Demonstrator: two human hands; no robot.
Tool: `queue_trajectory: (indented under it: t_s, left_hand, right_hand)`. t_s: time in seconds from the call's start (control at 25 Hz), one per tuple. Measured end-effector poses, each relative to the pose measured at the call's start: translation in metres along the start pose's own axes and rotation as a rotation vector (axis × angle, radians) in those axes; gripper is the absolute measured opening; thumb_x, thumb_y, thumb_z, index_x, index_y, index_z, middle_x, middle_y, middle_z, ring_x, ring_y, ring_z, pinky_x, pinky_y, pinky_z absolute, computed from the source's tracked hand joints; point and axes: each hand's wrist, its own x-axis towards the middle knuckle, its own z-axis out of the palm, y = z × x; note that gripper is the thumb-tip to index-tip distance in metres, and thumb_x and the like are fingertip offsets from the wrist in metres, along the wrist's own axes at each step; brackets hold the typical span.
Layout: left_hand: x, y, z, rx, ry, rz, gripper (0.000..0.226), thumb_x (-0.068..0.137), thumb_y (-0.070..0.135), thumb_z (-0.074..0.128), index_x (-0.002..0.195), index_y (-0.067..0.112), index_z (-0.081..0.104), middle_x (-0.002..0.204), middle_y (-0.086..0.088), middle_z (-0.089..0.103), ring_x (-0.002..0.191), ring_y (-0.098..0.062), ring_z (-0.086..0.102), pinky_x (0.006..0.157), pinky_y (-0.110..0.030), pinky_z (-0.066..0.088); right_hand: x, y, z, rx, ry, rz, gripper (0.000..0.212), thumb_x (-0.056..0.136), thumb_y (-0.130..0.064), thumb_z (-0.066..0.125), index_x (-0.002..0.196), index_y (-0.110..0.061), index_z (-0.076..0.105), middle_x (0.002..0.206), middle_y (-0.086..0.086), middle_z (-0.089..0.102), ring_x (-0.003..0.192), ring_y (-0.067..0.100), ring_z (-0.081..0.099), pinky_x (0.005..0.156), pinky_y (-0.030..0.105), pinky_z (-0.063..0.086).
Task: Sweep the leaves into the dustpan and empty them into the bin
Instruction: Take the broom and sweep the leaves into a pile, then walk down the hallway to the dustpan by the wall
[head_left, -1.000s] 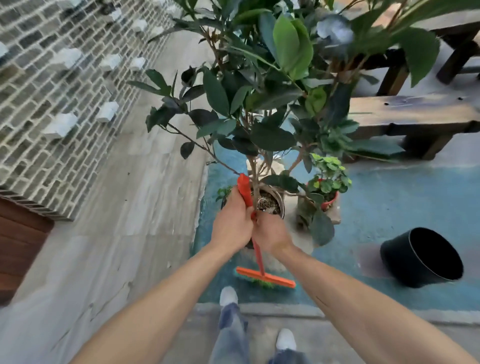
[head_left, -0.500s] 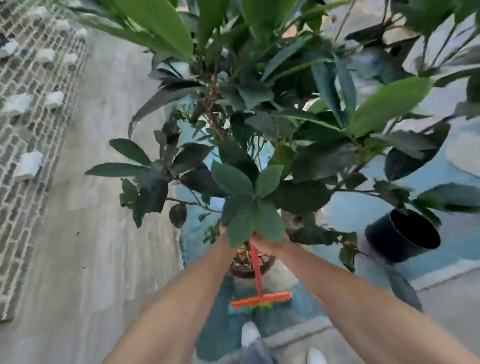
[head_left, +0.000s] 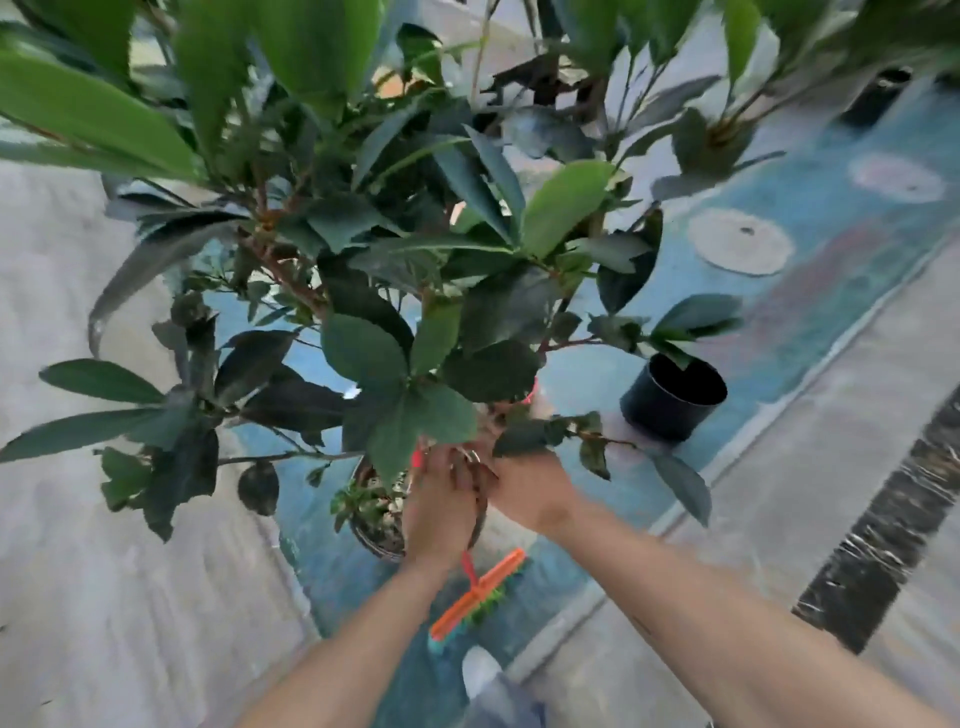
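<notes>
An orange broom with green bristles (head_left: 475, 597) stands on the blue floor strip just ahead of my feet. My left hand (head_left: 441, 499) grips its orange handle, which runs up under the palm. My right hand (head_left: 524, 486) is beside it, fingertips hidden under leaves, so I cannot tell whether it holds the handle. The black bin (head_left: 670, 397) stands upright on the blue strip to the right. No dustpan is in view. The frame is blurred.
A large potted plant (head_left: 374, 530) with broad dark leaves fills the upper and middle view and hangs over my hands. Grey paving lies left and right of the blue strip (head_left: 810, 332). My white shoe (head_left: 480, 670) is at the bottom.
The view has swung left and closer into the foliage. The broom head has turned from level to slanted. The bin now appears upright and nearer to my hands.
</notes>
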Motion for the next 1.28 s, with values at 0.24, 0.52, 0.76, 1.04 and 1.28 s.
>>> queue_trajectory:
  t_s: [0.24,0.52,0.76,1.04,1.28]
  left_hand:
    - [-0.071,0.05,0.094,0.15,-0.336,0.441,0.046,0.091,0.044,0.038,0.126,0.02,0.056,0.127,-0.002,0.058,0.12,-0.02,0.054,0.1,-0.035,0.044]
    - [-0.26,0.175,0.215,0.329,-0.637,1.053,0.053,0.088,0.054,0.037,0.132,0.026,0.049,0.13,0.002,0.054,0.121,-0.019,0.052,0.099,-0.036,0.043]
    - [-0.463,0.263,0.279,0.298,-0.792,1.569,0.053,0.091,0.056,0.04,0.135,0.027,0.045,0.137,0.003,0.051,0.123,-0.021,0.052,0.101,-0.039,0.043]
    - [-0.589,0.321,0.315,0.238,-0.8,1.924,0.059,0.089,0.064,0.034,0.137,0.03,0.044,0.138,0.005,0.049,0.128,-0.019,0.046,0.108,-0.044,0.036]
    - [-0.624,0.369,0.403,0.209,-0.69,2.024,0.063,0.087,0.065,0.036,0.133,0.026,0.051,0.133,0.005,0.052,0.122,-0.021,0.05,0.109,-0.044,0.033]
  right_hand:
    - [-0.137,0.117,-0.034,-0.018,0.093,0.289,0.039,0.094,-0.047,0.045,0.127,-0.028,0.056,0.123,0.002,0.063,0.116,0.027,0.056,0.092,0.04,0.048]
    - [-0.481,0.231,-0.09,-0.045,0.568,0.95,0.039,0.092,-0.047,0.052,0.119,-0.024,0.066,0.116,-0.001,0.069,0.112,0.023,0.06,0.09,0.035,0.048]
    - [-0.766,0.214,-0.088,-0.212,0.778,1.389,0.054,0.084,-0.058,0.042,0.115,-0.023,0.068,0.113,-0.002,0.069,0.11,0.024,0.061,0.087,0.039,0.052]
    - [-0.869,0.204,-0.086,-0.292,0.919,1.523,0.058,0.087,-0.059,0.043,0.126,-0.019,0.06,0.126,-0.001,0.061,0.128,0.024,0.047,0.097,0.041,0.043]
    - [-0.907,0.289,-0.101,-0.296,0.83,1.597,0.067,0.085,-0.068,0.032,0.135,-0.026,0.052,0.136,-0.003,0.055,0.137,0.024,0.038,0.107,0.041,0.034]
